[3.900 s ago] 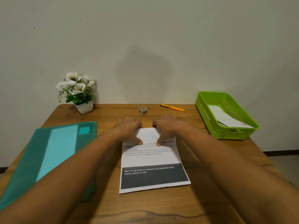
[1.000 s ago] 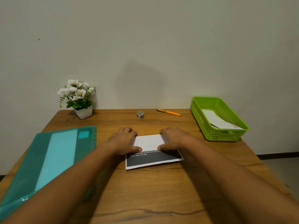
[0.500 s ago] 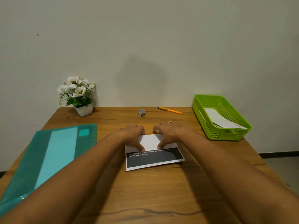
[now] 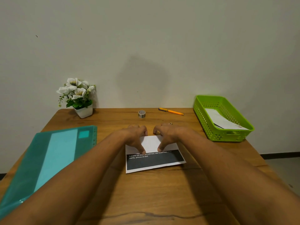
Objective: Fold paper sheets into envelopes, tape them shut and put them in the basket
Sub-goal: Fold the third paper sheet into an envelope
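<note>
A wooden table (image 4: 162, 192) fills the lower view, its back edge against a plain wall, with bare wood open in front of the work. A teal plastic folder (image 4: 48, 159) lies at the left, its near end cut off by the frame. At the back right sits a green basket (image 4: 209, 125) holding a white folded envelope (image 4: 222, 120). In the middle lies the folded paper sheet (image 4: 154, 159), a white flap turned down over a dark printed band that reads "Bed with old sheet on mattress, new folded bed… nearby, pillows on bed", partly hidden by the thumbs. The left hand (image 4: 134, 135) and right hand (image 4: 167, 133) rest spread and flat, pressing the flap, gripping nothing. A potted white flower (image 4: 78, 96), an orange pen (image 4: 171, 111) and a small tape roll (image 4: 141, 114), its label unreadable, stand along the far edge.
</note>
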Demonstrator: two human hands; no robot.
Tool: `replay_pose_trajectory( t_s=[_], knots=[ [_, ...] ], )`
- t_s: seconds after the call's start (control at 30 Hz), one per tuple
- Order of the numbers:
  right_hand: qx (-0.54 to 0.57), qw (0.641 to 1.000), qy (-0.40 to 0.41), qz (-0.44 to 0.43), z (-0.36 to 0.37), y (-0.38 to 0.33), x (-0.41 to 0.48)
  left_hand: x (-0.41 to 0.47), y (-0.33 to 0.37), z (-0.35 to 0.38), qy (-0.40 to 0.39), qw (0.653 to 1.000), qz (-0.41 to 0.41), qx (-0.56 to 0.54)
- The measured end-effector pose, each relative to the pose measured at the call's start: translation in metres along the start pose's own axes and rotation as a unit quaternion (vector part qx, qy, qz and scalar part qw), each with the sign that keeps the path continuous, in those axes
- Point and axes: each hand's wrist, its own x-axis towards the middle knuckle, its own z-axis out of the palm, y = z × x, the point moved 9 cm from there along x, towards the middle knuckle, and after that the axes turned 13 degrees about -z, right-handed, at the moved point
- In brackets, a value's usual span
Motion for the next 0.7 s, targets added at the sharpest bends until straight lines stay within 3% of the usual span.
replay_pose_trajectory(
  t_s=[0.47, 0.7],
  knots=[
    [-0.090, 0.994, 0.054, -0.029, -0.009, -0.015, -0.004, -0.009, 0.002, -0.006, 0.098, 0.994, 0.011, 0.045],
    [-0.113, 0.979, 0.154, -0.069, -0.010, -0.047, -0.012, -0.025, 0.007, -0.008, 0.196, 0.980, 0.026, 0.028]
  ],
)
